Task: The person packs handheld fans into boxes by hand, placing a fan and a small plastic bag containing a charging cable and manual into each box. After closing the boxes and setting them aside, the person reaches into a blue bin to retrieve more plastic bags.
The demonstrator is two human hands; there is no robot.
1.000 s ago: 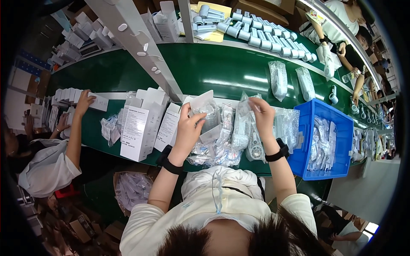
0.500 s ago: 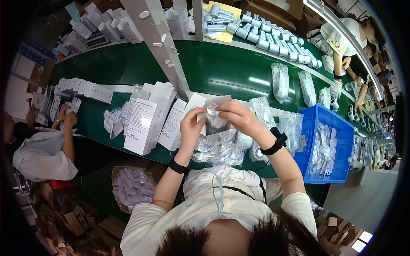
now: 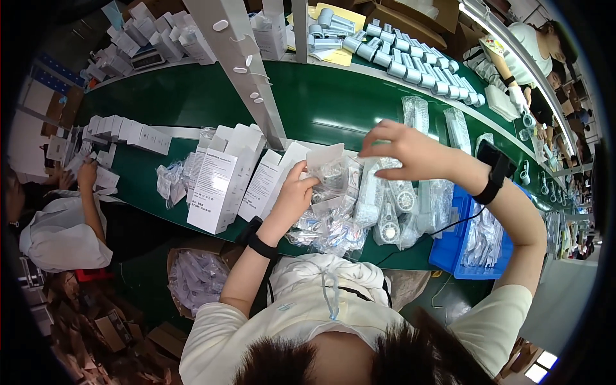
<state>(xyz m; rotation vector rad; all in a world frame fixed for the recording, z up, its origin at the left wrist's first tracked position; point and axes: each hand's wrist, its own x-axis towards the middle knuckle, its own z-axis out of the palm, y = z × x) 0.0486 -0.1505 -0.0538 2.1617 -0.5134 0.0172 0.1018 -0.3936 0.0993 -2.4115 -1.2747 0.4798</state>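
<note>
My left hand (image 3: 294, 199) is closed on the left side of an open white box (image 3: 325, 160), whose flap stands up; something clear-wrapped shows at its mouth. To the right, my right hand (image 3: 401, 151) is raised over bubble-wrapped devices (image 3: 368, 196), fingers apart and nothing visible in them. Below the box lie several clear bags (image 3: 333, 234) with small white and blue contents. Several closed white boxes (image 3: 213, 183) with printed sides stand left of my left hand. My wrists carry black bands.
At the right is a blue bin (image 3: 449, 253) of clear bags. A grey post (image 3: 240, 70) rises from the green bench (image 3: 321, 96). Rows of light-blue handheld devices (image 3: 410, 61) lie at the back. A carton (image 3: 199, 282) of bags sits below left. Co-workers work at left and far right.
My right hand has left the box mouth and moved right and up, fingers spreading. My left hand stays at the box. The blue bin has shifted down a little, partly behind my arm.
</note>
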